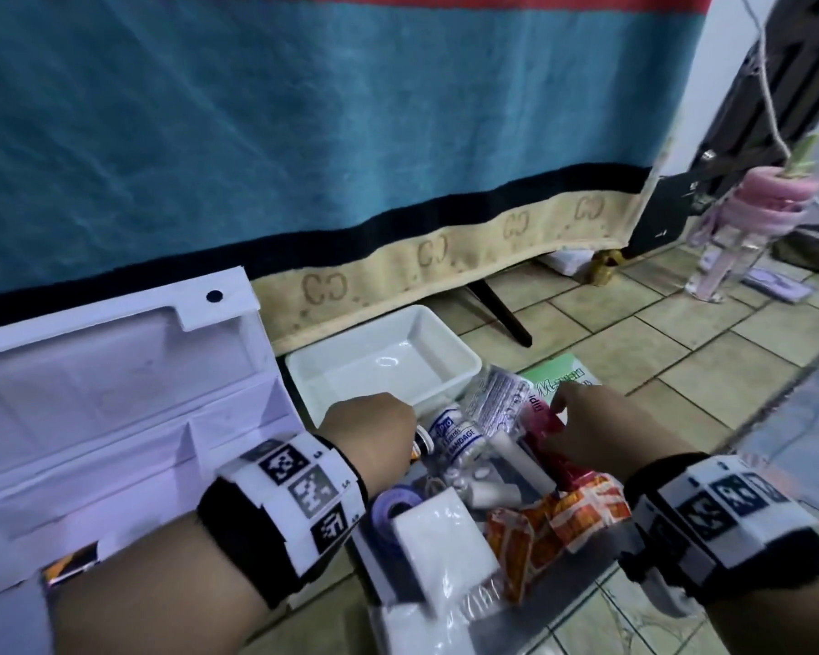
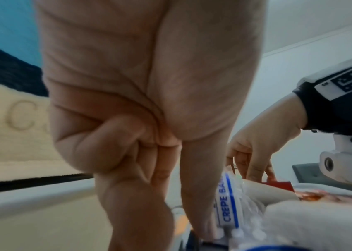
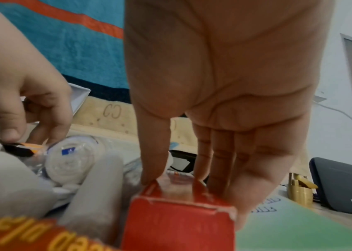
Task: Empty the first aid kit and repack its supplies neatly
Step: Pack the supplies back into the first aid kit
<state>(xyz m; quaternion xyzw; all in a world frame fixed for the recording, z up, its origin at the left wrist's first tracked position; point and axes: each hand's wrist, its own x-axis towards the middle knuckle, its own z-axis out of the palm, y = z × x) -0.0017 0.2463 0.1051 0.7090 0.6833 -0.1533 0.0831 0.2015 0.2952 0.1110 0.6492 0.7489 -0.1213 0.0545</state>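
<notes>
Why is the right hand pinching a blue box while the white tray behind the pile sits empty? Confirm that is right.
Not quite: the box pinched by the right hand is red, not blue, as the right wrist view shows. The rest holds: the white tray behind the pile sits empty in the head view.

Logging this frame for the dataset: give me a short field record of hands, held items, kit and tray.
left hand: reaching down into the supply pile, fingertips on a small orange-and-black item; grip unclear
right hand: pinches the top of the red box
first aid kit case: white, open, on the left
white tray: on the floor behind the pile, nothing seen in it
crepe bandage roll: wrapped, lying between the hands
</notes>
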